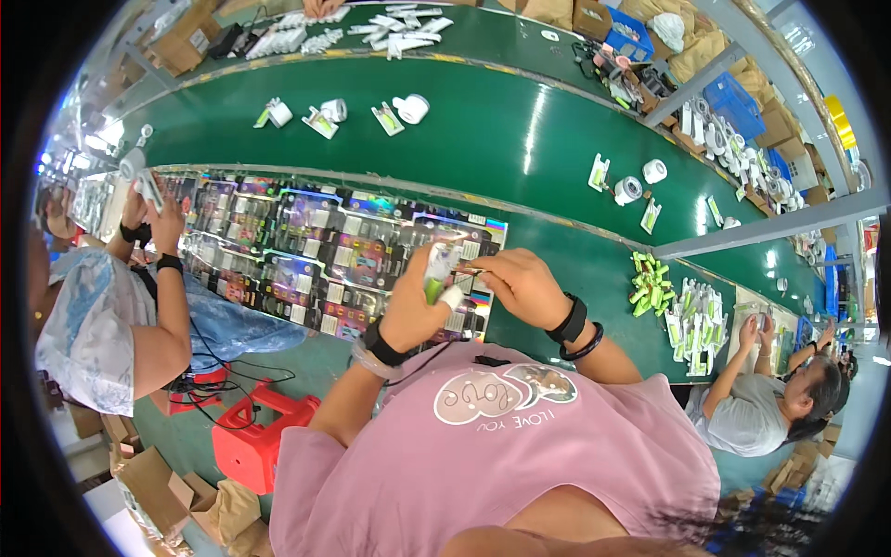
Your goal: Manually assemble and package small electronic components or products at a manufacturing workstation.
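- Pink cotton T-shirt (520,436) with a pale print fills the nearest ground at 6 o'clock
- Left hand (415,311), just left of centre, has its fingers closed round a small white and green plastic device (439,269), held upright over the sheet of shiny printed packaging cards (306,251) that spreads toward 9 o'clock
- Right hand (520,283) pinches a thin part at the device's top; this looks like the fitting step, and the next move calls for a steady push
- Loose green plastic pieces (652,283) lie at 3 o'clock on the green belt (501,130)
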Tool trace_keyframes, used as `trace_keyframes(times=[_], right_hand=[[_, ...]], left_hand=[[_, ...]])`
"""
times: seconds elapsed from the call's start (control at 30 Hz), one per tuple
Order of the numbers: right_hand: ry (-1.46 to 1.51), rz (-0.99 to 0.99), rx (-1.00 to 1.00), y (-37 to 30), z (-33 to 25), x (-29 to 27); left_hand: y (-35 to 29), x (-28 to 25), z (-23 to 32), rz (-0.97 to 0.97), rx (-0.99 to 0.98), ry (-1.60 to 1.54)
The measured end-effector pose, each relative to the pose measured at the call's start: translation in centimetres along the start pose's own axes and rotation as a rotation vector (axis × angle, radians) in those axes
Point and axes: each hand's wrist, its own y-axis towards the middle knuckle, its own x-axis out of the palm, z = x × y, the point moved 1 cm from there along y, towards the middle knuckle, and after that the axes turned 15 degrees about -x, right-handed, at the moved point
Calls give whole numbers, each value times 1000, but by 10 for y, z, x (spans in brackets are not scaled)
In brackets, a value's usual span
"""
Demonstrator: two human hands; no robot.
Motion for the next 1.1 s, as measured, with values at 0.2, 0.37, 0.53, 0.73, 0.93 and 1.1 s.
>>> trace_keyframes(times=[0.2, 0.37, 0.53, 0.73, 0.93, 1.1], right_hand=[[-243, 347, -101, -2, -30, 4], [-142, 450, -136, 5, -43, 3], [-99, 502, -86, 8, -49, 7], [-185, 463, -227, 10, -52, -5], [-167, 492, -213, 6, -49, 2], [-194, 467, -228, 6, -49, 0]], left_hand=[[-14, 14, -14, -213, -140, -583], [-16, 14, -10, -207, -194, -685], [-21, 14, -1, -260, -126, -701], [-27, 12, 9, -277, -56, -625], [-28, 14, 11, -282, -59, -574], [-28, 14, 6, -295, 9, -508]])
